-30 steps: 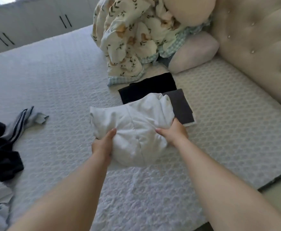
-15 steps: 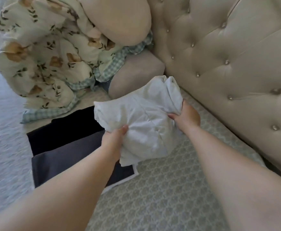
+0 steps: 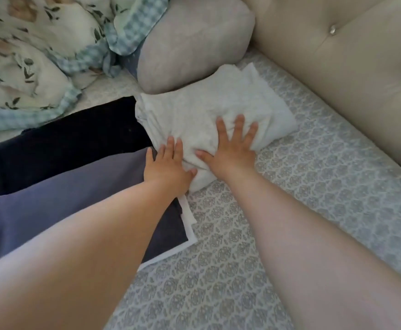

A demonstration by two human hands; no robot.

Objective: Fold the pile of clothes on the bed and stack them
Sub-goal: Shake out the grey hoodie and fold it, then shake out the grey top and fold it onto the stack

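Observation:
A folded white garment lies on the patterned bed sheet, next to the grey pillow. My right hand presses flat on its near part with fingers spread. Along the garment's left edge, my left hand rests with straight fingers. To the left lie a folded black garment and a folded grey-blue garment, side by side, with a white edge showing beneath the grey-blue one. The pile of unfolded clothes is out of view.
A grey pillow sits just behind the white garment. A floral quilt with a checked border is bunched at the upper left. The beige tufted headboard runs along the right side.
I carried the white garment to the right, past the dark folded clothes, and set it down by the pillow. Both hands let go of it and now lie flat on it.

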